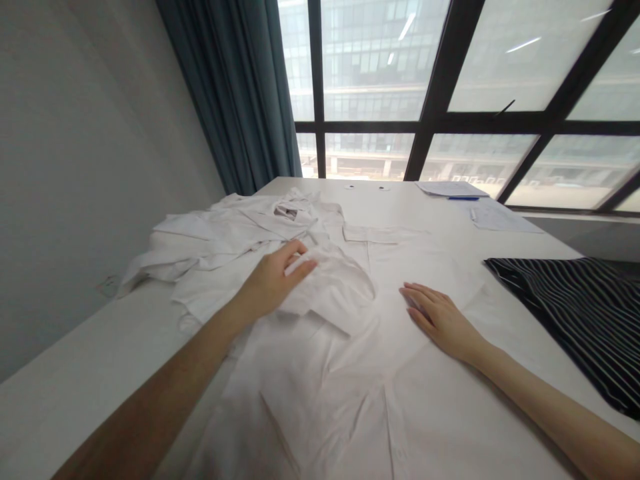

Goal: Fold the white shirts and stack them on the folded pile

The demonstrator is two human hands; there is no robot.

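A white shirt (350, 393) with a button placket lies spread over the table in front of me, creased and with part of it folded over in the middle. Above that folded part is my left hand (275, 277), its thumb and fingers curved but apart; whether the fingertips touch the cloth is hard to tell. My right hand (443, 320) rests flat on the right side of the shirt, palm down, fingers stretched out. Beyond my left hand sits a crumpled heap of white garments (215, 233), its edges merging with the shirt.
A black garment with white stripes (575, 313) lies at the table's right edge. Papers (450, 189) and a blue pen (463, 198) are at the far right of the white table (65, 393). A blue curtain (235, 87), a wall and large windows stand around it.
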